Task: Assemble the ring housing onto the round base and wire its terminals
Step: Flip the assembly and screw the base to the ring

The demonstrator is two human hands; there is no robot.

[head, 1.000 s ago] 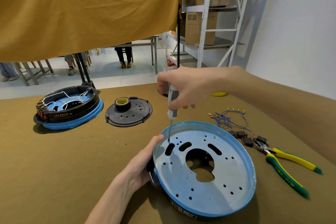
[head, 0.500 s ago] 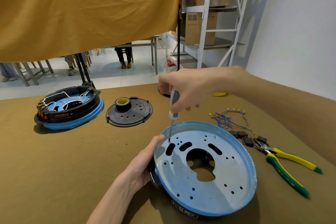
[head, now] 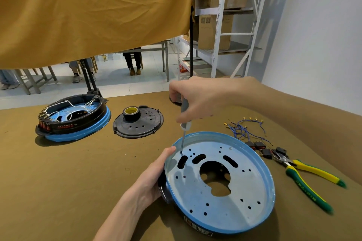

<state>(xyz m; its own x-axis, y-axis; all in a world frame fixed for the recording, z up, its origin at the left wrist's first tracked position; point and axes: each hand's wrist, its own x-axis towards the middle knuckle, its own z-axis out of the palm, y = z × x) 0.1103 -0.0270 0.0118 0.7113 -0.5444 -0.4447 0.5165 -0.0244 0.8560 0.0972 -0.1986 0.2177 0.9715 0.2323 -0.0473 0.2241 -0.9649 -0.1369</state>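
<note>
I see the round base (head: 221, 182) lying on the desk (head: 78, 182) nearest me, its plate tilted toward me. My left hand (head: 154, 174) grips its left rim and the black ring housing (head: 163, 188) under it — bracing the pair, I judge, so the holes stay lined up. My right hand (head: 197, 100) is wrapped round the screwdriver (head: 184, 123), held near upright, tip on a hole by that rim, likely driving a screw. Right of the base wait blue wires (head: 244, 129), switches (head: 262, 149) and pliers (head: 307, 178) — for wiring

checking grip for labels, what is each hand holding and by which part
Right hand grips the screwdriver by its grey handle. Left hand holds the round base by its left rim.
</note>
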